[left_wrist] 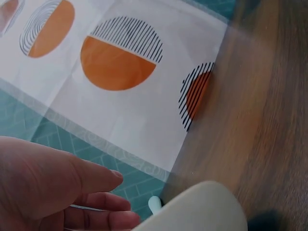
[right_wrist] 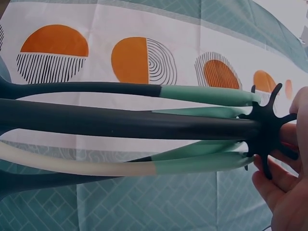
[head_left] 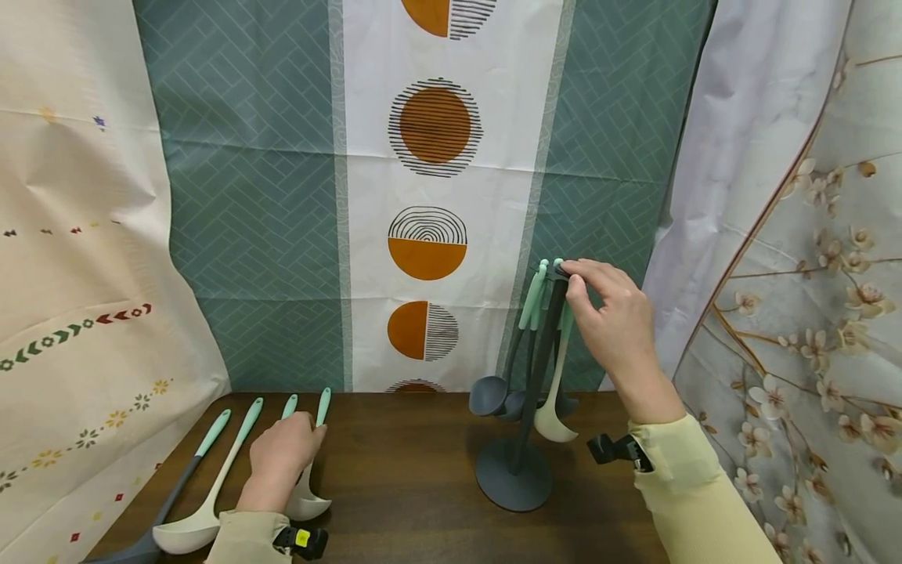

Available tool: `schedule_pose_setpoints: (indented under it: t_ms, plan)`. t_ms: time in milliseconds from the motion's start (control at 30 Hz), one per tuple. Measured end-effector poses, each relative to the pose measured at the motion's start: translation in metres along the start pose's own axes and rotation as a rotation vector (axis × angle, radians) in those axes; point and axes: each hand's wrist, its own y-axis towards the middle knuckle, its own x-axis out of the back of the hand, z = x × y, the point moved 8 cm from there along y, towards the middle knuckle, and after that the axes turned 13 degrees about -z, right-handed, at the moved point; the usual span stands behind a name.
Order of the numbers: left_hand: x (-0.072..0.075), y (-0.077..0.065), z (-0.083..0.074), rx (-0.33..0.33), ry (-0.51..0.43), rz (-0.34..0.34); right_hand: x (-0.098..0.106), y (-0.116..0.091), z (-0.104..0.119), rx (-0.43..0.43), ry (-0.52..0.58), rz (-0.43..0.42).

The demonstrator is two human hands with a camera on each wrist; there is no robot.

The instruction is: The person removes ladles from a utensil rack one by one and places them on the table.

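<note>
My right hand (head_left: 613,313) is at the top of a dark utensil stand (head_left: 517,474), its thumb and fingers pinching a hook of the star-shaped top (right_wrist: 269,127). From the hooks hang several mint-handled utensils, among them a cream ladle (head_left: 553,419) and a dark ladle (head_left: 488,395). My left hand (head_left: 285,446) is low over the table's left side, fingertips right at the handle of a cream ladle (head_left: 308,501); I cannot tell whether they grip it. That ladle's bowl (left_wrist: 207,211) hides part of the handle in the left wrist view. Another mint handle (head_left: 290,406) runs under this hand.
Left of my left hand lie another cream ladle (head_left: 193,529) and a dark utensil (head_left: 176,489) with a mint handle. The brown wooden table (head_left: 402,478) spans between the hands. A patterned curtain (head_left: 247,196) hangs behind it, with more cloth on both sides.
</note>
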Motion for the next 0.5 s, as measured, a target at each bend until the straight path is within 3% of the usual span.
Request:
schedule_pose_setpoints:
  t_ms: [500]
  plan:
    - [0.008, -0.004, -0.027, -0.058, -0.01, -0.015, -0.001, 0.001, -0.003, -0.001, 0.012, 0.02]
